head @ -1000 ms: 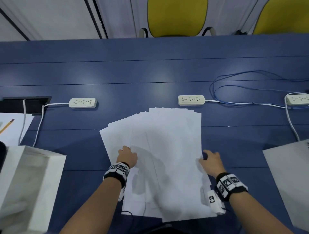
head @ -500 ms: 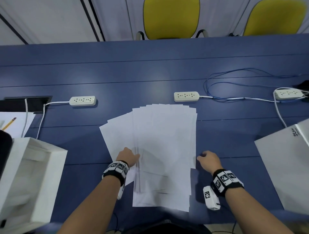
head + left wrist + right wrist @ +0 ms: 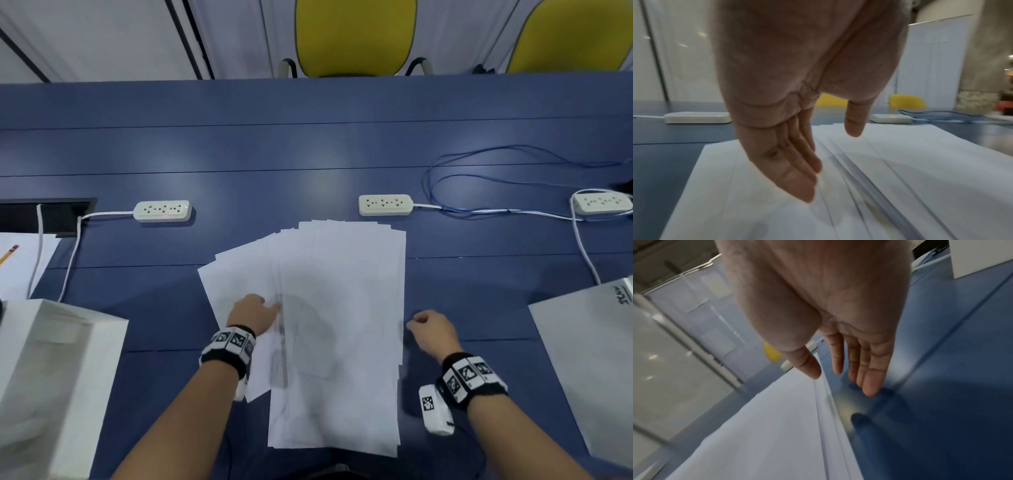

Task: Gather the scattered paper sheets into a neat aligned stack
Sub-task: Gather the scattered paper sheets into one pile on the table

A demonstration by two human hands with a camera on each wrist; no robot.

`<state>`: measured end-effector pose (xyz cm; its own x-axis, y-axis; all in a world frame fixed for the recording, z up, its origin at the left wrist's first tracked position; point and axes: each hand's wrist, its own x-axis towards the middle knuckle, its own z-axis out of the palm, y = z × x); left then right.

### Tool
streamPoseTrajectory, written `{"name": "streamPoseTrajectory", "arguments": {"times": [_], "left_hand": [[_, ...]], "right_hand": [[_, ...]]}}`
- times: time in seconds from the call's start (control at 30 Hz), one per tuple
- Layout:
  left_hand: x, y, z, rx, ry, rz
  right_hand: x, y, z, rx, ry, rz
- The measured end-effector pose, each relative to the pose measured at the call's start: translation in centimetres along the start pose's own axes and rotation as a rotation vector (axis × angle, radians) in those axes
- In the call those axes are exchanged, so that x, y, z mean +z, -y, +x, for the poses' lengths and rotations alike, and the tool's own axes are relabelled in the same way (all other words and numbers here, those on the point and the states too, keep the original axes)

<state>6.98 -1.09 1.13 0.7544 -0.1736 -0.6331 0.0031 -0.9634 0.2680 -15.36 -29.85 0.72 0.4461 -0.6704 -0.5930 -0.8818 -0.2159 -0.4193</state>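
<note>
Several white paper sheets (image 3: 339, 308) lie fanned in a loose pile at the middle of the blue table (image 3: 308, 154); their right edges nearly line up, while the left ones splay out. My left hand (image 3: 255, 313) rests on the splayed left sheets (image 3: 756, 203), fingers (image 3: 795, 181) straight and together, thumb apart, pressing down beside the pile's raised left edge. My right hand (image 3: 430, 329) sits just off the pile's right edge (image 3: 824, 402), fingers (image 3: 869, 378) straight, tips near the bare tabletop, holding nothing.
Three white power strips (image 3: 162, 210) (image 3: 385, 204) (image 3: 603, 202) with cords and a blue cable loop (image 3: 479, 178) lie beyond the pile. A white box (image 3: 51, 377) stands front left, a grey sheet (image 3: 589, 359) front right, paper with a pencil (image 3: 8, 253) far left. Yellow chairs (image 3: 356, 34) behind.
The fanned sheets have been pushed closer together; the right edge is now straight. My right hand has come off the paper to the table beside it. The left hand stays on the left sheets.
</note>
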Motion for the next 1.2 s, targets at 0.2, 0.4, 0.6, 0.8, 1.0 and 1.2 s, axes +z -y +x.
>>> {"name": "streamPoseTrajectory", "arguments": {"times": [0.2,0.4,0.6,0.8,1.0,1.2], "left_hand": [[-2.9,-3.5,6.4,-0.119,-0.024,-0.212],[-1.3,-7.9,8.2,-0.161,0.027,-0.276],[0.1,-10.7,6.3,-0.033,0.064,-0.182],[-1.3,-6.5,5.3,-0.100,-0.030,-0.215],[1.7,-2.7,1.5,-0.023,0.105,-0.124],[3.0,-4.4,-0.4,0.036,0.138,-0.162]], "right_hand": [[-3.5,4.3,6.5,0.031,-0.107,0.180],[-1.0,8.9,9.8,-0.053,0.023,0.089],[0.6,11.1,9.4,-0.143,0.102,0.103],[-1.2,7.7,7.3,-0.090,-0.007,0.272],[1.6,3.2,3.4,-0.153,0.093,0.057],[3.0,4.3,1.8,-0.126,0.114,0.173]]}}
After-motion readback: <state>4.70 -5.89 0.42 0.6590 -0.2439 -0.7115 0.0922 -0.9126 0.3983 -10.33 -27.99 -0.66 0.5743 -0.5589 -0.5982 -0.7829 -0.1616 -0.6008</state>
